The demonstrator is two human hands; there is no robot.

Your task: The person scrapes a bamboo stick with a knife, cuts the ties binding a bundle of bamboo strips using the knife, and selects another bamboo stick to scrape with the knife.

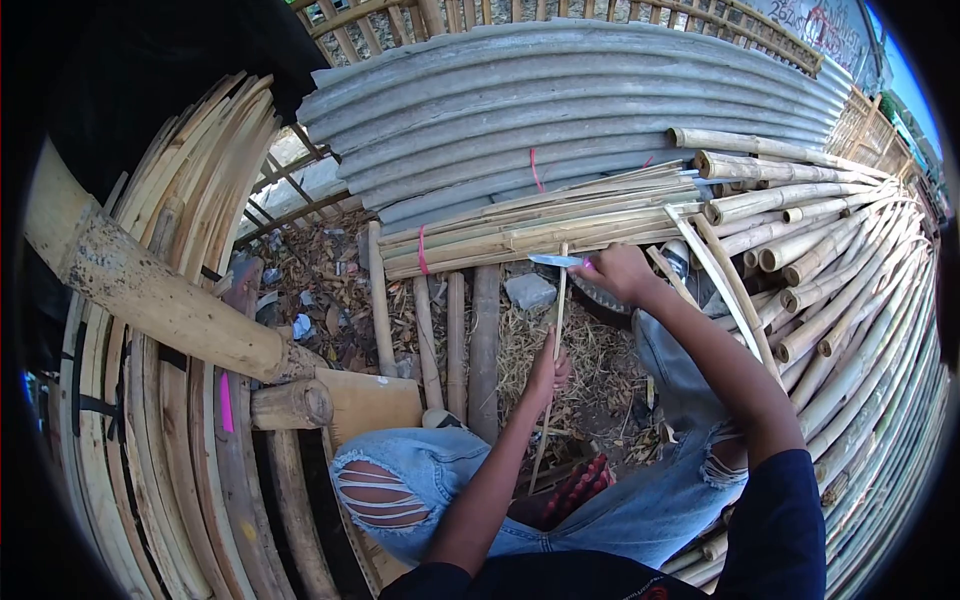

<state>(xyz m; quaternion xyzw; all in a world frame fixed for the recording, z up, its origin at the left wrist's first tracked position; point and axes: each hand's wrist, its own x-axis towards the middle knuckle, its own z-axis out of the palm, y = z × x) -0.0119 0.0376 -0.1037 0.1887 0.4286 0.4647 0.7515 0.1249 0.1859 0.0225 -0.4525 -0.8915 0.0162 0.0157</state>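
Bamboo strip (560, 308) ran lengthwise away from the person, gripped in the closed left hand (546, 375), its far end nearer the right hand (617, 273), which gripped a knife (552, 260) crosswise to it.

Bright daylight, strong fisheye curve, dark corners
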